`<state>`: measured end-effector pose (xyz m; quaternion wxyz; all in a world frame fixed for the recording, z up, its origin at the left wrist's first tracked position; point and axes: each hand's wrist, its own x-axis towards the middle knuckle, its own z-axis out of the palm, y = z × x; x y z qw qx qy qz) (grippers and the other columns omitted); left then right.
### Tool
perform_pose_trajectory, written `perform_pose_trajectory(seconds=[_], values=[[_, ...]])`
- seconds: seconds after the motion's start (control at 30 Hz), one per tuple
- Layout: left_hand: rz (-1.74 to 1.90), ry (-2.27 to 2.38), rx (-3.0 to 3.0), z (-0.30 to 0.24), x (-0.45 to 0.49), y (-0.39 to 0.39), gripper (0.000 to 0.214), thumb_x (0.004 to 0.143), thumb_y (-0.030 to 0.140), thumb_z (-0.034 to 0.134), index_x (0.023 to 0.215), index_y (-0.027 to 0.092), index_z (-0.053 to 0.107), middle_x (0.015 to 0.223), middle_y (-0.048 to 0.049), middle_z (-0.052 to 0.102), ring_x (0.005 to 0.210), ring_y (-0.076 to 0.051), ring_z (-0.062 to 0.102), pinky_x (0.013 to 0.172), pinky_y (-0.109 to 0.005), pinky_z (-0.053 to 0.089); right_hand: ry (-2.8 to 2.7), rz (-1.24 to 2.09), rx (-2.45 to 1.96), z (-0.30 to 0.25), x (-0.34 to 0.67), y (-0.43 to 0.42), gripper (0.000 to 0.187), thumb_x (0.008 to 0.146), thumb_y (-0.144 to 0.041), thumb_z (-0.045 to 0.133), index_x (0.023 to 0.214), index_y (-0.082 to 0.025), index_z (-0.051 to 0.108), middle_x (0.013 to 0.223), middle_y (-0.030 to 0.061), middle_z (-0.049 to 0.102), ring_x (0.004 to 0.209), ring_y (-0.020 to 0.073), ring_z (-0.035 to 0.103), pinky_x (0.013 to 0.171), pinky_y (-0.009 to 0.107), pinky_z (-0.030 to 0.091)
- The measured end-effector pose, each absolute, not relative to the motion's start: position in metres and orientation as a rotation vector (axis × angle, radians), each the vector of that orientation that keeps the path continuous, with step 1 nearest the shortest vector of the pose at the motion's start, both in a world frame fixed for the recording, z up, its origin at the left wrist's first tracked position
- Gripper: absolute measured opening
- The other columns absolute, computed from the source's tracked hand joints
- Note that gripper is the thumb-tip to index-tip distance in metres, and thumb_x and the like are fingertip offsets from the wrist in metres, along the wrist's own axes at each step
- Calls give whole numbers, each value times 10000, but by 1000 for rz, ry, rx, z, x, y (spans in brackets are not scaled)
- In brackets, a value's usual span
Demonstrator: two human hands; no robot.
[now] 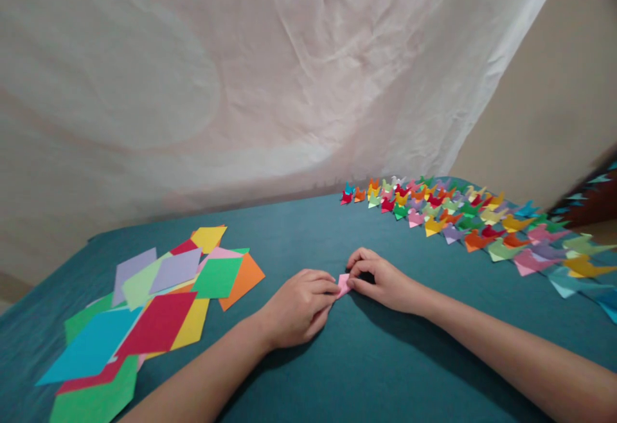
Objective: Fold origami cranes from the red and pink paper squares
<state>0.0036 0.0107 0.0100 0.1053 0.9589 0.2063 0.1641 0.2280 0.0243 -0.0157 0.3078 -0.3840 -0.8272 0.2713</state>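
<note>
A small folded piece of pink paper point(343, 285) is at the middle of the table, between my two hands. My left hand point(303, 304) holds its left side, with the fingers closed together over the edge. On the other side, the thumb and fingertips of my right hand point(378, 279) pinch the paper's right edge. Part of the paper is hidden under the fingers, and its exact folds are too small to make out.
Loose coloured paper squares point(164, 320) lie overlapping on the left of the teal tablecloth point(289, 230). Rows of small folded paper birds point(453, 233) cover the right side. A pale wrinkled cloth point(270, 76) hangs behind the table.
</note>
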Motion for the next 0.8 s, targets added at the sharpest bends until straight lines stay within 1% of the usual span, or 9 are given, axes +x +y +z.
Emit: perform_pose_trajectory(seconds=[0.13,0.27,0.33,0.43,0.5,0.63,0.8], values=[[512,549,2803,10,2,13,337,850,121,406,1133,156,587,1065,-105,644,1066,-217,537,935,-381,423,-2198,675,-1029,-18,228,25,112,829,-177,571,737,-182,635,925,50,561,908,173,538,823,329,423],[534,507,2759,11,1,12,272,816,113,410,1001,163,604,1021,-99,645,1034,-211,549,938,-380,426,-2207,659,-1033,-19,228,25,94,818,-177,583,739,-180,633,934,53,559,911,178,535,821,334,423],[534,534,2715,12,1,11,256,796,114,412,983,162,579,1005,-103,632,1013,-211,550,924,-380,437,-2207,663,-1037,-18,228,25,94,817,-174,583,738,-180,633,931,53,558,907,178,535,817,333,424],[516,604,2654,14,1,11,315,787,97,393,1063,152,535,1018,-108,606,1000,-205,542,901,-368,455,-2202,668,-1046,-19,227,25,96,816,-169,583,733,-179,631,935,54,556,908,178,533,816,334,424],[488,603,2652,14,1,12,377,788,71,374,1130,151,512,1045,-108,596,1016,-202,531,915,-369,447,-2195,663,-1048,-20,228,25,91,810,-169,590,727,-179,626,935,53,555,908,179,533,816,334,425],[452,553,2720,13,1,13,490,779,52,384,1242,184,475,1119,-110,575,1079,-220,504,955,-404,419,-2183,651,-1038,-23,228,25,88,804,-172,598,718,-180,613,934,49,556,907,176,538,815,330,430],[423,541,2816,11,2,11,429,797,76,400,1194,181,525,1120,-122,560,1096,-242,485,950,-421,418,-2177,648,-1042,-22,227,25,88,808,-171,590,727,-183,623,941,52,553,914,178,536,818,331,432]])
